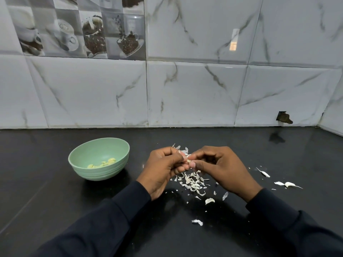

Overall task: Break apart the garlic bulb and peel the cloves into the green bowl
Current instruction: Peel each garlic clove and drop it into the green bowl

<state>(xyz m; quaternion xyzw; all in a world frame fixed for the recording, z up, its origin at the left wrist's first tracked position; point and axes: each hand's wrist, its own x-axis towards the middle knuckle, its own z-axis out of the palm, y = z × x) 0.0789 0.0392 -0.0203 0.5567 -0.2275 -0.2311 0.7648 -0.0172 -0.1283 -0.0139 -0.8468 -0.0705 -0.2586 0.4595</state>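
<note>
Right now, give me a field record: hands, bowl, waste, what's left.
left hand: pinches small pale garlic clove
right hand: pinches the same clove
round pale-green bowl: left of hands, holds several yellowish peeled cloves
white papery skin scraps: scattered under hands on glossy black countertop
unpeeled white clove: lies right of hands

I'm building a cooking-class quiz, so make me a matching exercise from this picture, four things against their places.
1 pale green ribbed bowl
2 peeled yellowish garlic cloves
3 white papery garlic skins
4 small pale garlic clove

A pinched between left hand and right hand
B heaped on black counter under hands
C inside bowl
D standing left of hands

Pairs: 1-D, 2-C, 3-B, 4-A
</note>
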